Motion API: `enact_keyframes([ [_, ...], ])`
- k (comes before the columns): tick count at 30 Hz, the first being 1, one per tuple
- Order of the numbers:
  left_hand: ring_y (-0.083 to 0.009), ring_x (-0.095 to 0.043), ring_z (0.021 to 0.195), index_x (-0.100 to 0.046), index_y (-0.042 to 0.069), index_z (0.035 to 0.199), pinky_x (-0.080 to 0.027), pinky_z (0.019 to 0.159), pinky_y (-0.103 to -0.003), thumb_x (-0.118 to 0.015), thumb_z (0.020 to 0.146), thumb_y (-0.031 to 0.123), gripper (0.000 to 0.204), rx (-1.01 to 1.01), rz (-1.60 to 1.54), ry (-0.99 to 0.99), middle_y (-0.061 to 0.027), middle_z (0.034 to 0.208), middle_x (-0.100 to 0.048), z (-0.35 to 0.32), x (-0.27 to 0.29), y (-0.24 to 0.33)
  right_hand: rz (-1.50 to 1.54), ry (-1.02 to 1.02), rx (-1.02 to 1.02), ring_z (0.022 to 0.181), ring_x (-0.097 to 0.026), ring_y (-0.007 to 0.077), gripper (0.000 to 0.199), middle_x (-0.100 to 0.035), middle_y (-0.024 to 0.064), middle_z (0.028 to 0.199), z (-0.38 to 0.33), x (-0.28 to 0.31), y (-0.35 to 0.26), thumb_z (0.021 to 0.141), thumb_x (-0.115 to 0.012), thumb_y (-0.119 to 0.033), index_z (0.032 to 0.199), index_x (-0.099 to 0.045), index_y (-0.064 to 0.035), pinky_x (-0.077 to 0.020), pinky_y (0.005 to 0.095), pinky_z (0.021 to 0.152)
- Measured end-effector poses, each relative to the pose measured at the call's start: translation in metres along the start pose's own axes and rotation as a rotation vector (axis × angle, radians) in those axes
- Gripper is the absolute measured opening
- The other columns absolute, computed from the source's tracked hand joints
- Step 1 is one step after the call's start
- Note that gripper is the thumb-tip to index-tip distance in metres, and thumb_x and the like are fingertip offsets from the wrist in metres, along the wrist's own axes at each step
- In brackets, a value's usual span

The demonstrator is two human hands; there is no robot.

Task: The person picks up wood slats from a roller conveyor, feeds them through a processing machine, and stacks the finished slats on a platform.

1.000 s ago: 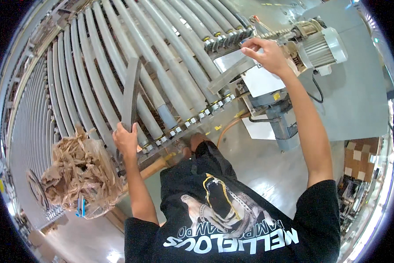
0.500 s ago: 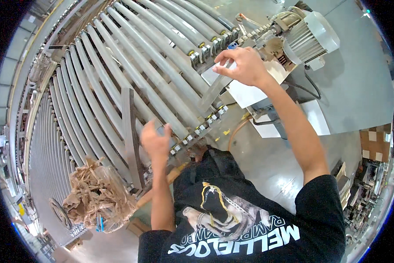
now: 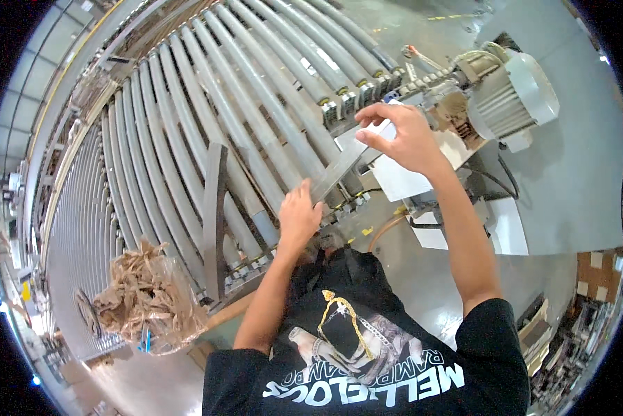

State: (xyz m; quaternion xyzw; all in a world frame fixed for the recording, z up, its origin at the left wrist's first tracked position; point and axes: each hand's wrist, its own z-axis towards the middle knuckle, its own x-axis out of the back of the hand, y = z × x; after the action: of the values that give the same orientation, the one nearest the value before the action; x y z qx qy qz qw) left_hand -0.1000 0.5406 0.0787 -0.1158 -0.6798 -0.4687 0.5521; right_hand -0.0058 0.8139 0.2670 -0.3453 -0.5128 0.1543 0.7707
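Both hands gripped one long flat grey strip point(image 3: 339, 166): the right hand point(image 3: 402, 135) pinched its far end, the left hand point(image 3: 299, 216) closed on its near end. Half a second before, the left hand had been free in the air; now the strip seemed under two-handed control. It lay across the roller conveyor point(image 3: 186, 139), at the near edge beside the grey motor point(image 3: 513, 97). Another dark bar point(image 3: 215, 215) lay apart across the rollers, above crumpled brown paper point(image 3: 148, 295).

We see a bright, evenly lit scene with soft shadows. Glare sits on the pale floor point(image 3: 575, 173) at the right of the frame. The rollers point(image 3: 256, 118) bend strongly toward the black rim, where detail blurs.
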Motion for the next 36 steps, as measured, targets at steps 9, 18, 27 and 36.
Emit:
enact_keyframes([
  [9, -0.042, -0.074, 0.091, -0.074, 0.007, 0.117, -0.056, 0.08, -0.05, -0.06, 0.108, 0.04, 0.037, 0.507, -0.024, -0.055, -0.0183, 0.099, -0.078, -0.151, 0.081, -0.076, -0.145, -0.075, -0.051, 0.104, -0.074, 0.0262, 0.049, -0.08, 0.0056, 0.108, 0.004, -0.009, -0.01, 0.091, -0.08, -0.053, 0.118, -0.077, -0.0121, -0.0493, 0.042, 0.102],
  [18, -0.0144, -0.068, 0.075, -0.075, 0.001, 0.112, -0.054, 0.071, -0.034, -0.081, 0.097, 0.021, 0.025, 0.629, -0.404, 0.084, -0.0087, 0.084, -0.076, -0.213, 0.102, -0.106, -0.153, -0.009, -0.032, 0.095, -0.075, 0.0287, 0.043, -0.079, 0.0089, 0.101, 0.004, -0.013, -0.014, 0.093, -0.082, -0.042, 0.118, -0.076, -0.0069, -0.0565, 0.0412, 0.09],
  [27, -0.036, -0.069, 0.088, -0.077, 0.004, 0.108, -0.054, 0.082, -0.045, -0.086, 0.091, 0.029, 0.032, 0.384, -0.023, 0.197, -0.0145, 0.097, -0.077, -0.229, 0.1, -0.119, -0.085, 0.043, -0.026, 0.094, -0.076, 0.0303, 0.042, -0.079, 0.0114, 0.099, 0.003, -0.015, -0.013, 0.094, -0.082, -0.04, 0.117, -0.076, -0.0045, -0.057, 0.041, 0.084],
  [36, -0.0369, -0.064, 0.081, -0.074, 0.004, 0.102, -0.048, 0.084, -0.047, -0.081, 0.094, 0.03, 0.028, 0.258, 0.277, 0.399, -0.0133, 0.085, -0.069, -0.246, 0.104, -0.149, 0.003, 0.045, -0.041, 0.091, -0.076, 0.0302, 0.041, -0.079, 0.0127, 0.097, 0.001, -0.015, -0.023, 0.095, -0.081, -0.039, 0.118, -0.076, -0.0051, -0.057, 0.0413, 0.08],
])
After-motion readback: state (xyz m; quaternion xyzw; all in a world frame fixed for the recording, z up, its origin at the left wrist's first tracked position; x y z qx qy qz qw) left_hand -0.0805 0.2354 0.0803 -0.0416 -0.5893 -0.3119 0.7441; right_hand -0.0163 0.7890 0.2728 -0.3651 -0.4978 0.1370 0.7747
